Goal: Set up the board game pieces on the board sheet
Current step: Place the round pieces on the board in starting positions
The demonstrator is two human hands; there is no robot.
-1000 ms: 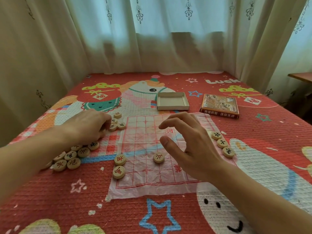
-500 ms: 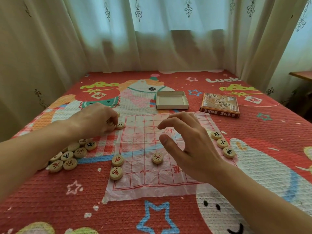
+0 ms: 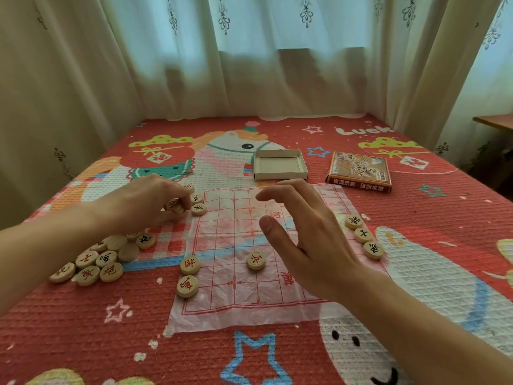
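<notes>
Board sheet lies flat on the red bedcover, grid side up. Left hand sits just off the sheet's far left corner. Its thumb and fingertips pinch one wooden piece, which is tilted on edge with a red character showing. Two more pieces lie just beside those fingertips, at the sheet's edge. Right hand is over the middle of the sheet. Its fingers are spread and loosely bent, its thumb is apart from them, and it grasps nothing. Whether its heel touches the sheet cannot be told.

One red-marked piece lies flat on the grid, just left of the right thumb. Two red-marked pieces lie on the sheet's left edge, one nearer than the other. Three black-marked pieces line its right edge. A loose pile of pieces lies on the bedcover under the left forearm. An open box tray and a printed box lid rest beyond the sheet.
</notes>
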